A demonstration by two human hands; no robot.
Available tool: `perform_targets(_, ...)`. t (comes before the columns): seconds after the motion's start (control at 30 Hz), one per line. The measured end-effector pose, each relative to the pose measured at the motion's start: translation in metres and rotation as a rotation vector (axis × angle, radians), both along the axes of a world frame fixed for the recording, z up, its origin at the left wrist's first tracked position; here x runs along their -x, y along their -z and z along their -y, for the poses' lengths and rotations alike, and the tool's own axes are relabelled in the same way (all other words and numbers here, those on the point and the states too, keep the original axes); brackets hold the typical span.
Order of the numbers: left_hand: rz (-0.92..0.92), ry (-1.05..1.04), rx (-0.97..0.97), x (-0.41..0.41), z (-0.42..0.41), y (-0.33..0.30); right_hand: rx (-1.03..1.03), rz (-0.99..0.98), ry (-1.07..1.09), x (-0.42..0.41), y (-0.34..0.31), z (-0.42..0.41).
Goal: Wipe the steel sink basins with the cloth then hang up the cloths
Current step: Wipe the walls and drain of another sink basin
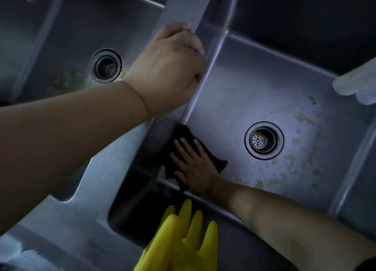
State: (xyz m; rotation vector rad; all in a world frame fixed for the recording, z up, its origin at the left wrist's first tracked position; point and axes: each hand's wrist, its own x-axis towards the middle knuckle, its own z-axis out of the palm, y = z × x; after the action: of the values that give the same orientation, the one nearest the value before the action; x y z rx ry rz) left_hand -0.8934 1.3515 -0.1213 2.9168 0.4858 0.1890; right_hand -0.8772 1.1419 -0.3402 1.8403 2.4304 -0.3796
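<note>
Taking the steel divider [179, 16] between the two basins as the landmark: the left hand [173, 67] sits on top of it, fingers curled over its edge and gripping it, the forearm crossing the near corner of the left basin [67, 38]. That basin lies to the left of the divider, with a round drain strainer [105, 66] in its floor and pale yellowish residue smeared just beside the drain.

To the right of the divider lies the right basin [254, 83]. At the foot of the divider wall, in the near left corner of this basin, a dark cloth [189, 134] lies flat on the floor. The right hand [193, 164] presses down on it with fingers straight and slightly spread, palm flat; the cloth shows beyond the fingertips and to either side. Farther right of the divider is a second drain strainer [264, 140], and pale flecks of residue scatter around and beyond it toward the far right wall.

A pair of yellow rubber gloves [183, 240] hangs over the near rim, below the right hand and partly covering the basin's front edge. A pale translucent object [356, 85], blurred, juts in at the far right edge. No writing can be read anywhere.
</note>
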Motion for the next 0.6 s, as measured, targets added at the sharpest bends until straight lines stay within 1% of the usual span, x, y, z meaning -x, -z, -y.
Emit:
perform_targets(0.13, -0.036, -0.003, -0.017, -0.001, 0.002, -0.002, -0.023, -0.007, -0.184, 0.0, -0.005, 0.019)
perform_targets(0.2, -0.048, -0.013, -0.028, -0.001, 0.003, -0.003, -0.025, -0.01, -0.238, -0.006, -0.008, 0.036)
perform_targets(0.33, -0.079, -0.032, -0.059, -0.004, 0.007, -0.005, -0.036, -0.001, -0.283, -0.046, -0.013, 0.08)
perform_targets(0.43, -0.09, -0.027, -0.09, -0.005, 0.01, -0.005, 0.021, 0.079, -0.305, -0.095, -0.021, 0.123)
perform_targets(0.6, -0.068, -0.022, -0.106, -0.005, 0.01, -0.005, 0.021, 0.165, -0.306, -0.158, -0.028, 0.18)
